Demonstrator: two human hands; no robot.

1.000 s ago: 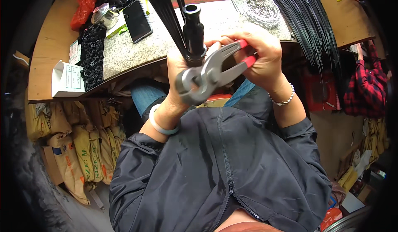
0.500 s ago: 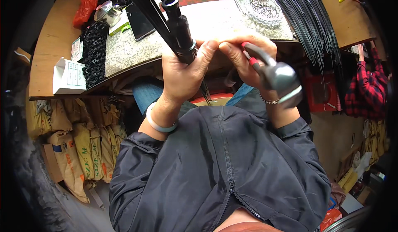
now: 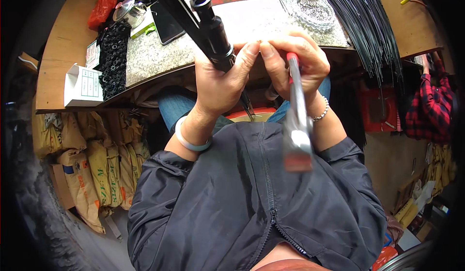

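Observation:
My left hand [image 3: 220, 82] is closed around a bundle of long black rods [image 3: 181, 17] and a black tube with a round open end [image 3: 211, 29]. The rods slant up over the desk, and their lower ends point down between my knees. Close beside it, my right hand [image 3: 302, 60] is closed, with a red-and-silver hand tool [image 3: 298, 106] in its grip. The tool hangs toward my jacket, and its lower end is too smeared to show its exact kind. Both thumbs meet with the fingertips; any small piece pinched there cannot be made out.
A speckled board [image 3: 150, 60] lies on the wooden desk [image 3: 55, 63]. Around it are a glass ashtray [image 3: 312, 12], a dark phone [image 3: 167, 26], small black parts [image 3: 114, 63], a white box [image 3: 83, 87] and thin black rods [image 3: 363, 24]. Sacks [image 3: 80, 184] stand below left; another person's plaid sleeve [image 3: 428, 104] shows right.
The tool in my right hand has swung from pointing down-right to hanging nearly straight down. My left hand still grips the rods, and the fingertips stay together.

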